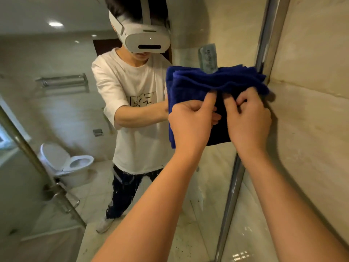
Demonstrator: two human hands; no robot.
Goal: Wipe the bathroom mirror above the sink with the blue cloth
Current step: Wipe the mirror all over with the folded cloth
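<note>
I have the blue cloth (217, 82) up in front of me with both hands, close to the right edge of the mirror (75, 110), beside its metal frame (264, 44). My left hand (190, 120) pinches the cloth's lower fold between thumb and curled fingers, and my right hand (249, 118) grips the bunched fabric just beside it, fingers curled into the folds. The cloth is doubled over into a thick pad with its layers stacked along the top; I judge I am gathering it this way so a flat, firm face meets the glass rather than a loose rag. Whether it is already touching the mirror I cannot tell from here.

The glass shows my reflection, the toilet (66, 163) and the towel rail (62, 82) on the far wall. A small label (207, 57) sticks up just behind the cloth. Most of the mirror is well apart from the cloth, so I reckon much wiping remains.
</note>
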